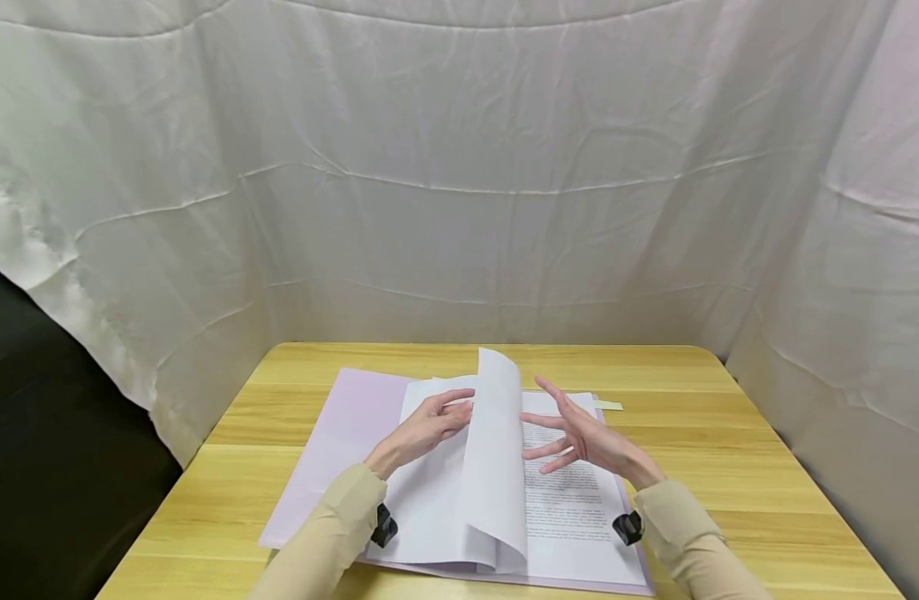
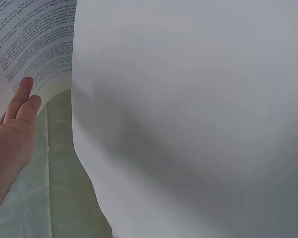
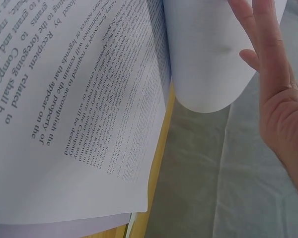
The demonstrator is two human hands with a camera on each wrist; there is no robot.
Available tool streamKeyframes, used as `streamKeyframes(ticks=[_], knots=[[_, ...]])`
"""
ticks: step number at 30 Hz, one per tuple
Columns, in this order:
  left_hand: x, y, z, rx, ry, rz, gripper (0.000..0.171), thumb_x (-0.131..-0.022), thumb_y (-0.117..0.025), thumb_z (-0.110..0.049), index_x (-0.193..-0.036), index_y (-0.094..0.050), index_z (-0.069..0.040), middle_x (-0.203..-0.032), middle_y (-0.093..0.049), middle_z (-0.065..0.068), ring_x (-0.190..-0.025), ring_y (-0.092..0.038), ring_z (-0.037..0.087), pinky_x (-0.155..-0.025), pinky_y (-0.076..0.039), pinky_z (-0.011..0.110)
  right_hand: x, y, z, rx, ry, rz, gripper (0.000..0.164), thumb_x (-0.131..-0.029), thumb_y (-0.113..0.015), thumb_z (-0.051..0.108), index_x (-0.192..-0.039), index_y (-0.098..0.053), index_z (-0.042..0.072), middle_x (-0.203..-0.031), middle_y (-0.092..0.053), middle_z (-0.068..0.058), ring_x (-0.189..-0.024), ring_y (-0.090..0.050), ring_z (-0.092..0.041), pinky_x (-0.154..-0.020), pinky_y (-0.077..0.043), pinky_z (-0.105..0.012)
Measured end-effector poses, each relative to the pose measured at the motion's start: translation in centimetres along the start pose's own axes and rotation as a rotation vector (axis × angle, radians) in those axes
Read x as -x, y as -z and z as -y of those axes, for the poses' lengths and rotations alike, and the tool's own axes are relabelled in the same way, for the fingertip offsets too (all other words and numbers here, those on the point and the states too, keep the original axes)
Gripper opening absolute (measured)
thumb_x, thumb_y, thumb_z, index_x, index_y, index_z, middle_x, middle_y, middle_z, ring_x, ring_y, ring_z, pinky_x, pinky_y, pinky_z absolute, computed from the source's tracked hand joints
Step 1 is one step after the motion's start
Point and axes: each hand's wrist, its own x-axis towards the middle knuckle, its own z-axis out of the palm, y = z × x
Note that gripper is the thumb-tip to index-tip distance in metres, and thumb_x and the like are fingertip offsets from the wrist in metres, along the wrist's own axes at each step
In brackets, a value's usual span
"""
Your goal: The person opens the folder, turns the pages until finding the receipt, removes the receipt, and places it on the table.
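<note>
A lilac folder [image 1: 332,454] lies opened flat, with blank-looking white sheets [image 1: 422,512] on its left side and a printed page [image 1: 567,512] on its right. Between them one white sheet [image 1: 496,450] stands up along the middle, its edges curling. My left hand [image 1: 427,427] is at the left face of that sheet, fingertips touching or very near it; in the left wrist view its fingers [image 2: 23,101] look fairly straight. On the other side, my right hand [image 1: 585,435] hovers over the printed page, fingers spread, fingertips close to the raised sheet. Neither hand visibly grips anything.
The wooden table [image 1: 729,467] carries the folder near its front edge. A pale tab [image 1: 609,406] sticks out at the folder's upper right. Grey-white curtains [image 1: 496,242] hang behind and on both sides; a dark area [image 1: 47,442] shows at the left.
</note>
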Motion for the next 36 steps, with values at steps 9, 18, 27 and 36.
streamKeyframes(ticks=[9,18,27,36], knots=[[0.1,-0.1,-0.1,0.105,0.016,-0.047,0.055,-0.103,-0.052,-0.003,-0.153,-0.031,0.009,-0.112,-0.063,-0.007,-0.099,-0.063,-0.003,-0.097,-0.053,0.018,-0.2,-0.2,0.0,0.009,-0.025,-0.013,0.06,-0.11,-0.012,0.047,-0.16,0.018,0.032,-0.164,-0.01,-0.032,-0.126,-0.052,-0.057,-0.094,-0.047,-0.069],[0.0,-0.3,-0.2,0.179,0.022,-0.082,0.053,-0.106,-0.049,-0.01,-0.153,-0.031,0.008,-0.109,-0.068,-0.006,-0.099,-0.068,0.004,-0.092,-0.057,0.022,-0.6,-0.3,-0.2,0.036,-0.049,-0.016,0.062,-0.11,-0.013,0.048,-0.16,0.017,0.029,-0.163,-0.013,-0.032,-0.126,-0.053,-0.055,-0.092,-0.056,-0.058],[0.4,0.3,0.0,0.201,0.01,-0.087,0.055,-0.102,-0.052,-0.002,-0.151,-0.031,0.009,-0.1,-0.068,-0.007,-0.094,-0.066,0.005,-0.089,-0.056,0.022,-0.7,-0.4,-0.5,0.054,-0.064,-0.026,0.061,-0.11,-0.013,0.048,-0.161,0.015,0.028,-0.163,-0.018,-0.032,-0.125,-0.055,-0.055,-0.092,-0.055,-0.061],[0.6,0.7,0.5,0.143,0.069,-0.251,0.061,-0.091,-0.064,0.005,-0.147,-0.039,0.009,-0.106,-0.072,0.009,-0.091,-0.068,0.01,-0.083,-0.058,0.025,-0.7,-0.3,-0.6,0.076,-0.071,-0.064,0.061,-0.11,-0.013,0.046,-0.162,0.01,0.022,-0.161,-0.023,-0.033,-0.124,-0.052,-0.061,-0.092,-0.052,-0.067]])
